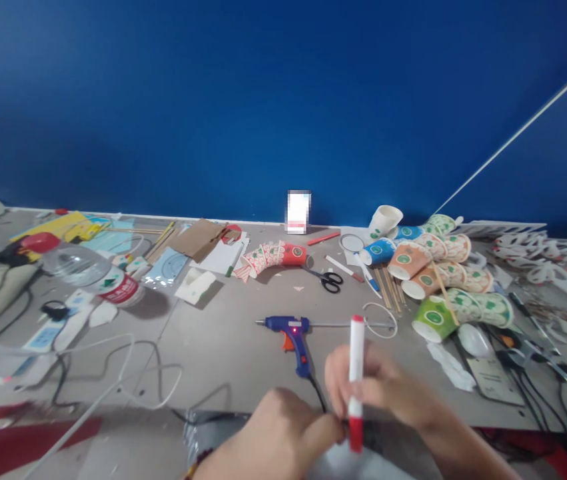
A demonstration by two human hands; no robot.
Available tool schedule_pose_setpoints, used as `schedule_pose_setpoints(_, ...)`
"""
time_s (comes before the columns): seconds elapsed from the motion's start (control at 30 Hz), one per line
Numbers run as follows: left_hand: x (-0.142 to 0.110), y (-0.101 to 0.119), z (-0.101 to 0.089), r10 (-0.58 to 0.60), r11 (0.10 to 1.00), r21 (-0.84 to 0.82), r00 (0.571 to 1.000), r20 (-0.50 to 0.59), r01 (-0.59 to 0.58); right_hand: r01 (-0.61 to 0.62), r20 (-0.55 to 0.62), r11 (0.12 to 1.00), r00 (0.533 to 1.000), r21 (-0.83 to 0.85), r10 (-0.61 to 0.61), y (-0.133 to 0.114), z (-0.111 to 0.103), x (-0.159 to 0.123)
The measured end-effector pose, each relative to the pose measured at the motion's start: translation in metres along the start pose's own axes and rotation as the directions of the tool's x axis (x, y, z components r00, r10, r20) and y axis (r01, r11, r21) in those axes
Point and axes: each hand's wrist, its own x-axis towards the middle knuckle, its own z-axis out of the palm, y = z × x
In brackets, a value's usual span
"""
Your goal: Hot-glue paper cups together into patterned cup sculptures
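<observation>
My right hand [388,383] is closed around a white marker [356,350] with red ends, which stands almost upright. Its lower red end is down near my lap, above some grey fabric. Beside it, my left hand [283,430] is closed with the back of the hand up, its fingertips near the marker's lower part. Whatever the left fingers hold is hidden. Just beyond both hands, a blue glue gun [299,337] with an orange trigger lies on the table, a red light lit on it and a glue stick in its back.
A curved chain of red-patterned paper cups [268,257] and black-handled scissors [332,281] lie farther back. Rows of stacked cups [433,319] fill the right, near a phone [496,380]. A water bottle [88,270] lies at left among cables. A blue wall [263,120] stands behind.
</observation>
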Motion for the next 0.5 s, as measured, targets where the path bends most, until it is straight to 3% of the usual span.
schedule_pose_setpoints(0.07,-0.001,-0.004,-0.01,0.016,0.992,-0.122,0.989,0.146,0.002,0.033,-0.064,0.996,0.998,0.08,-0.027,0.001,-0.02,0.012)
schedule_pose_setpoints(0.13,0.001,-0.013,-0.027,0.022,0.978,-0.207,0.99,0.14,0.008,0.024,-0.257,1.0,0.966,0.018,-0.019,0.005,-0.048,0.025)
schedule_pose_setpoints(0.2,0.007,-0.028,-0.047,-0.136,0.98,-0.144,0.99,0.027,0.138,-0.101,-0.508,0.968,0.861,-0.228,-0.029,0.013,-0.079,0.038)
schedule_pose_setpoints(0.23,0.011,-0.038,-0.057,-0.268,0.961,-0.08,0.963,-0.039,0.264,-0.209,-0.611,0.907,0.789,-0.366,-0.065,0.018,-0.094,0.043)
schedule_pose_setpoints(0.27,0.016,-0.05,-0.066,-0.35,0.936,-0.019,0.928,-0.126,0.351,-0.302,-0.671,0.825,0.732,-0.478,-0.121,0.024,-0.109,0.048)
schedule_pose_setpoints(0.33,0.029,-0.077,-0.082,-0.417,0.881,0.099,0.857,-0.303,0.463,-0.425,-0.7,0.658,0.679,-0.622,-0.222,0.036,-0.133,0.056)
schedule_pose_setpoints(0.43,0.049,-0.12,-0.095,-0.505,0.759,0.17,0.733,-0.455,0.629,-0.507,-0.638,0.416,0.717,-0.754,-0.281,0.052,-0.155,0.063)
schedule_pose_setpoints(0.5,0.061,-0.148,-0.098,-0.527,0.72,0.189,0.704,-0.477,0.667,-0.554,-0.624,0.299,0.74,-0.777,-0.251,0.059,-0.16,0.064)
